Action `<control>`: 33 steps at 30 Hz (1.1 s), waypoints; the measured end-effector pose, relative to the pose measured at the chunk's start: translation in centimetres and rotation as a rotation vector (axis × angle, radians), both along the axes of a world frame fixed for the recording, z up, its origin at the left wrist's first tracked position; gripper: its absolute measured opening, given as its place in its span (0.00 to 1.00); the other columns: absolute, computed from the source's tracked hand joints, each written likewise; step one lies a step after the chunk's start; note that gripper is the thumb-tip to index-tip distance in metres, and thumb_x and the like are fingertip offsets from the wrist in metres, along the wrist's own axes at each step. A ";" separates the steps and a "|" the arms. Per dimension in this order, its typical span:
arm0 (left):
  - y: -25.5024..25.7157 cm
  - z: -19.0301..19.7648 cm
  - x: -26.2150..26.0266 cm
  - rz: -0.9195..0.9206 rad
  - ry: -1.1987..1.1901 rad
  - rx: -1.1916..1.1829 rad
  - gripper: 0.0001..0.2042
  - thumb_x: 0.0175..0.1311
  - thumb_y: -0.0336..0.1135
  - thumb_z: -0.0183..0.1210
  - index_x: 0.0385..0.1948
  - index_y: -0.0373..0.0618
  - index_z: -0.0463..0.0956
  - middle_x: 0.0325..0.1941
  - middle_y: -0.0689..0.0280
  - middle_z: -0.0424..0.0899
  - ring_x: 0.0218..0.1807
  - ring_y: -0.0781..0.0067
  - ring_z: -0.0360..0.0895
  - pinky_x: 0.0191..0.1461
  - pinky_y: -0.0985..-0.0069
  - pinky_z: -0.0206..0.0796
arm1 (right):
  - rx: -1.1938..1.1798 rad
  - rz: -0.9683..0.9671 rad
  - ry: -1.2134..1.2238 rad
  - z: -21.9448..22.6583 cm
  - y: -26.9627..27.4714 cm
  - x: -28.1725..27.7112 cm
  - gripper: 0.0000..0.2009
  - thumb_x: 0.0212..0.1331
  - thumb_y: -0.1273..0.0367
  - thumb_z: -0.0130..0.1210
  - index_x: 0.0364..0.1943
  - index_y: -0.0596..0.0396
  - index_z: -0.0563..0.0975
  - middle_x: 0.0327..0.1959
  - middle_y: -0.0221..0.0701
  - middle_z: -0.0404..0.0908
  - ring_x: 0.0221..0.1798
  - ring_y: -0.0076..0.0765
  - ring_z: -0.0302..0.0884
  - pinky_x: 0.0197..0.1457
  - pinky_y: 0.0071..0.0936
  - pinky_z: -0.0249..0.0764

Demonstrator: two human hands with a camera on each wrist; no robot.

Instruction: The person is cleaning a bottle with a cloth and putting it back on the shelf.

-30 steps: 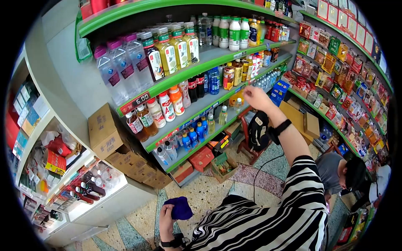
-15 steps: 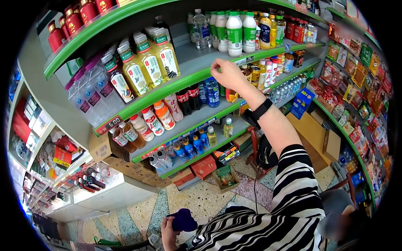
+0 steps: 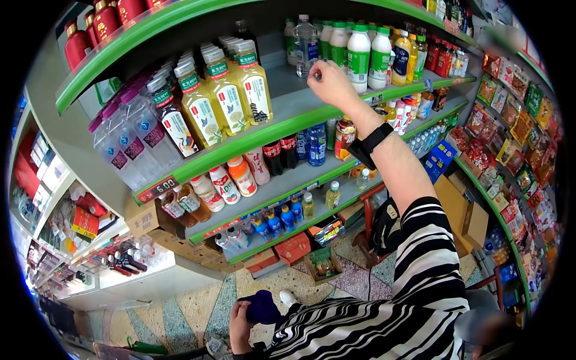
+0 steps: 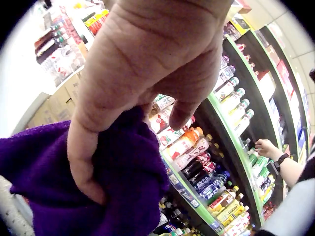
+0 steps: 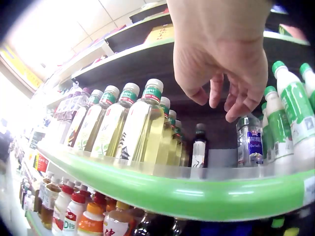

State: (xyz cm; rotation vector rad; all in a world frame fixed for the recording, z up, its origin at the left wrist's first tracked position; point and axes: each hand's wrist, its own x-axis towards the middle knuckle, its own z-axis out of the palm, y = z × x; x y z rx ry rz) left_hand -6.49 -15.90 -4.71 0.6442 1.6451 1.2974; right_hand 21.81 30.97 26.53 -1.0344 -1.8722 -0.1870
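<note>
My left hand (image 3: 240,327) is low in front of my body and pinches a dark purple cloth (image 3: 262,307). In the left wrist view the cloth (image 4: 118,182) hangs in folds under the thumb and fingers. My right hand (image 3: 336,86) reaches over the front edge of the upper drinks shelf, its fingers loosely bent and holding nothing. Closest to its fingertips stands a clear water bottle (image 5: 250,142) with a blue label. Beside that bottle are white milk bottles (image 3: 359,57) with green labels. Left of the hand stand yellow tea bottles (image 3: 255,84) with white labels.
The shelf's green edge (image 3: 282,127) runs below my right forearm. Lower shelves hold coloured drinks, including a white-and-orange bottle (image 3: 242,176). Cardboard boxes (image 3: 153,221) stand at the left. Snack racks (image 3: 513,129) line the right side, with a brown carton (image 3: 451,207) before them.
My right hand has moved up and left, from in front of the lower shelves to the upper shelf near the clear bottle. My left hand keeps its grip on the cloth.
</note>
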 end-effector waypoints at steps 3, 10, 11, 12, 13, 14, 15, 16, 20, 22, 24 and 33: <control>2.6 -0.5 -3.3 0.054 -0.179 -0.017 0.08 0.66 0.39 0.52 0.37 0.46 0.75 0.35 0.67 0.75 0.35 0.74 0.76 0.32 0.72 0.75 | 0.030 -0.102 -0.029 2.2 2.5 -1.1 0.13 0.51 0.60 0.57 0.38 0.51 0.78 0.43 0.45 0.75 0.46 0.55 0.76 0.51 0.43 0.73; 5.9 -2.0 -10.0 0.176 -0.236 0.016 0.07 0.66 0.39 0.52 0.36 0.48 0.74 0.35 0.68 0.75 0.35 0.75 0.75 0.32 0.74 0.74 | -0.088 -0.367 -0.134 5.8 8.1 -3.4 0.22 0.51 0.59 0.57 0.49 0.54 0.75 0.49 0.50 0.76 0.51 0.54 0.76 0.54 0.42 0.74; 6.0 -2.7 -10.9 0.169 -0.251 0.032 0.07 0.66 0.39 0.52 0.36 0.48 0.74 0.34 0.69 0.74 0.35 0.76 0.75 0.31 0.75 0.74 | -0.132 -0.378 -0.160 6.2 9.0 -3.4 0.24 0.51 0.57 0.58 0.53 0.54 0.74 0.51 0.52 0.74 0.53 0.55 0.76 0.57 0.42 0.73; 6.0 -3.3 -11.7 0.154 -0.240 0.041 0.07 0.65 0.39 0.52 0.36 0.48 0.74 0.35 0.68 0.74 0.35 0.73 0.75 0.31 0.71 0.74 | -0.121 -0.383 -0.155 6.6 9.2 -3.6 0.25 0.52 0.57 0.58 0.53 0.53 0.73 0.52 0.52 0.74 0.53 0.55 0.76 0.57 0.42 0.73; 6.1 -3.8 -12.4 0.142 -0.229 0.052 0.07 0.65 0.39 0.52 0.36 0.48 0.74 0.36 0.67 0.74 0.36 0.71 0.75 0.31 0.67 0.74 | -0.108 -0.385 -0.150 7.0 9.5 -3.8 0.25 0.52 0.57 0.58 0.53 0.53 0.73 0.53 0.53 0.73 0.53 0.56 0.75 0.58 0.42 0.72; 6.1 -4.3 -13.0 0.130 -0.217 0.064 0.07 0.65 0.39 0.52 0.35 0.48 0.74 0.37 0.65 0.74 0.36 0.68 0.74 0.31 0.64 0.74 | -0.094 -0.386 -0.144 7.5 9.8 -4.1 0.25 0.52 0.57 0.58 0.54 0.53 0.73 0.54 0.53 0.73 0.53 0.57 0.75 0.58 0.42 0.72; 5.8 -4.4 -13.1 0.128 -0.131 0.096 0.07 0.65 0.40 0.52 0.35 0.48 0.74 0.36 0.66 0.75 0.35 0.71 0.75 0.30 0.67 0.74 | -0.089 -0.411 -0.202 8.1 10.9 -4.1 0.26 0.52 0.58 0.58 0.55 0.53 0.71 0.54 0.54 0.72 0.55 0.58 0.74 0.59 0.43 0.71; 6.0 -4.3 -12.8 0.127 -0.049 0.139 0.07 0.66 0.40 0.52 0.35 0.48 0.74 0.35 0.67 0.75 0.34 0.73 0.75 0.29 0.71 0.74 | -0.079 -0.458 -0.233 8.6 11.8 -4.1 0.28 0.52 0.57 0.59 0.57 0.53 0.69 0.58 0.53 0.68 0.56 0.59 0.72 0.60 0.43 0.71; 6.3 -4.1 -12.8 0.286 -0.241 -0.002 0.08 0.66 0.39 0.52 0.34 0.47 0.73 0.33 0.67 0.75 0.32 0.75 0.75 0.27 0.74 0.74 | -0.093 -0.543 -0.178 10.4 13.6 -5.2 0.35 0.51 0.55 0.60 0.63 0.51 0.63 0.62 0.55 0.65 0.64 0.59 0.64 0.65 0.46 0.64; 6.4 -4.7 -12.2 0.331 -0.258 0.029 0.08 0.66 0.40 0.52 0.33 0.47 0.73 0.32 0.67 0.75 0.32 0.74 0.76 0.26 0.74 0.74 | -0.001 -0.603 -0.236 10.8 15.7 -5.1 0.39 0.50 0.54 0.60 0.67 0.49 0.58 0.64 0.56 0.61 0.66 0.58 0.62 0.67 0.48 0.60; 6.4 -4.1 -11.5 0.360 -0.226 0.029 0.08 0.66 0.40 0.52 0.33 0.47 0.73 0.32 0.67 0.75 0.32 0.74 0.76 0.26 0.74 0.74 | -0.038 -0.602 -0.279 11.9 17.6 -5.2 0.43 0.50 0.52 0.60 0.70 0.44 0.52 0.70 0.50 0.54 0.71 0.57 0.55 0.70 0.49 0.56; 6.3 -2.6 -6.7 0.396 0.057 0.122 0.08 0.65 0.40 0.52 0.33 0.47 0.73 0.32 0.67 0.75 0.30 0.74 0.75 0.24 0.73 0.72 | -0.079 -0.587 -0.354 11.9 21.1 -5.1 0.39 0.47 0.55 0.65 0.66 0.45 0.61 0.69 0.41 0.58 0.68 0.56 0.59 0.69 0.49 0.60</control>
